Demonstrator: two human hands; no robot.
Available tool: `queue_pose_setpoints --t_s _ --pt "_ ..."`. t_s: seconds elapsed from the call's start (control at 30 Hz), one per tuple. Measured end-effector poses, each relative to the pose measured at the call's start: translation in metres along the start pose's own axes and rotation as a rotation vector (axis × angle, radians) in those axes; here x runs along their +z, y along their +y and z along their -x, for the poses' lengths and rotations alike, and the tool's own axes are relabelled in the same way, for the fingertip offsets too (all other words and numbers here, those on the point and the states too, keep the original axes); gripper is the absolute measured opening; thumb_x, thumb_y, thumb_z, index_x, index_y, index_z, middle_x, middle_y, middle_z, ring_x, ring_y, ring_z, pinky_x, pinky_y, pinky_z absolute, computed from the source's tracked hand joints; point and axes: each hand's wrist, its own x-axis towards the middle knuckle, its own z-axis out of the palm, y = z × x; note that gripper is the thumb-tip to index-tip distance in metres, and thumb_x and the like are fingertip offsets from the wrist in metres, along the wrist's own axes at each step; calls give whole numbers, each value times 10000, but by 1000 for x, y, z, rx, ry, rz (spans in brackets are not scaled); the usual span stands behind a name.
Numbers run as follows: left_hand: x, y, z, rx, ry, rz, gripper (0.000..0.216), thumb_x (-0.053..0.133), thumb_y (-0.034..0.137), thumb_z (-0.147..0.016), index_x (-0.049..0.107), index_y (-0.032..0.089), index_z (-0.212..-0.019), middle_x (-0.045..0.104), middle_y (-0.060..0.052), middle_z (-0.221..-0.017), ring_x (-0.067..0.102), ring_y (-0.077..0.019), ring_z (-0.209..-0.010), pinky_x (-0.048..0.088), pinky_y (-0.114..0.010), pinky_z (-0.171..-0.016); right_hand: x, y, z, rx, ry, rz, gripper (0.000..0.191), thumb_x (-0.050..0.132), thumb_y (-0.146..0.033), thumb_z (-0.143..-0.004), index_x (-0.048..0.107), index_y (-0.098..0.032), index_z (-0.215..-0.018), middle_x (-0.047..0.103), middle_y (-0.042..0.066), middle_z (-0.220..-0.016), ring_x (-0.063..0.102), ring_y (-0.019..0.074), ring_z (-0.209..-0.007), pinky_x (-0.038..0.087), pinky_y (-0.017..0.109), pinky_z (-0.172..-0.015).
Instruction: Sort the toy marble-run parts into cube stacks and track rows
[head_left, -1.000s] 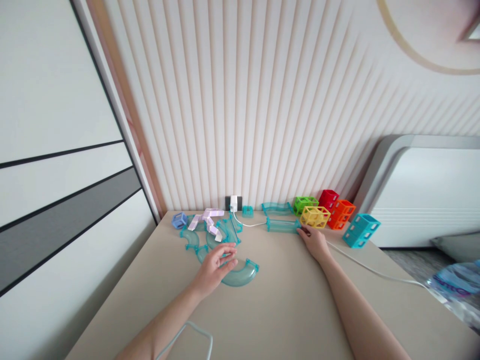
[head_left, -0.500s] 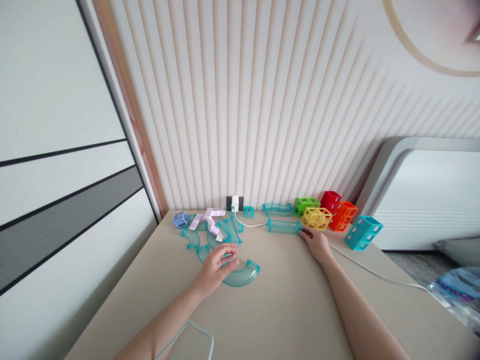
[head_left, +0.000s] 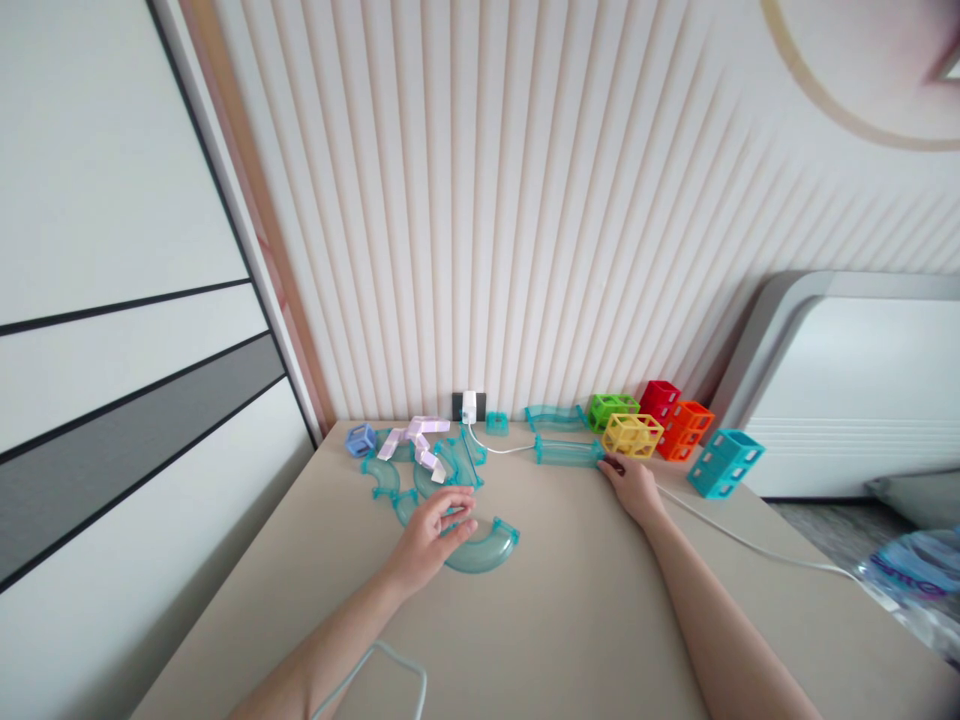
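My left hand (head_left: 435,535) hovers over the table beside a curved translucent teal track piece (head_left: 484,553), partly covering it. Its fingers are loosely bent, thumb apart, and nothing shows between them. On the right, my right hand (head_left: 631,487) rests with curled fingers at the right end of a straight teal track piece (head_left: 568,452), just in front of a yellow open-frame block (head_left: 632,436). A small dark patch shows under its fingers; what they grip, if anything, is hidden. More teal curved track pieces (head_left: 385,477) lie beyond my left hand, with lilac-and-white joined pieces (head_left: 421,436) on top.
Green (head_left: 613,410), red (head_left: 660,402), orange (head_left: 686,430) and teal (head_left: 725,463) frame blocks stand at the back right. A blue frame piece (head_left: 361,440) lies back left. From a white plug (head_left: 469,406) a cable runs across the table (head_left: 555,620). A ribbed wall (head_left: 480,200) rises behind.
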Motion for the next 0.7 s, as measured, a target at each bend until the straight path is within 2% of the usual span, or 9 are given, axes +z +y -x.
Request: queue_pose_setpoints --t_s 0.47,0.7 --pt "0 1 0 5 -9 -14 256 698 409 -853 691 213 -1017 614 -94 -1273 577 -268 -1226 489 -440 -1063 -2 0 -1 4 -1 48 303 548 -390 -815 766 -202 -909 782 84 -843 712 287 -803 517 353 -730" --pt "0 2 0 7 -8 -23 240 688 397 -863 688 211 -1015 610 -94 -1263 586 -263 -1209 494 -431 -1057 -2 1 -3 1 -12 56 287 554 -372 -826 771 -205 -914 783 101 -905 713 308 -874 513 362 -759"
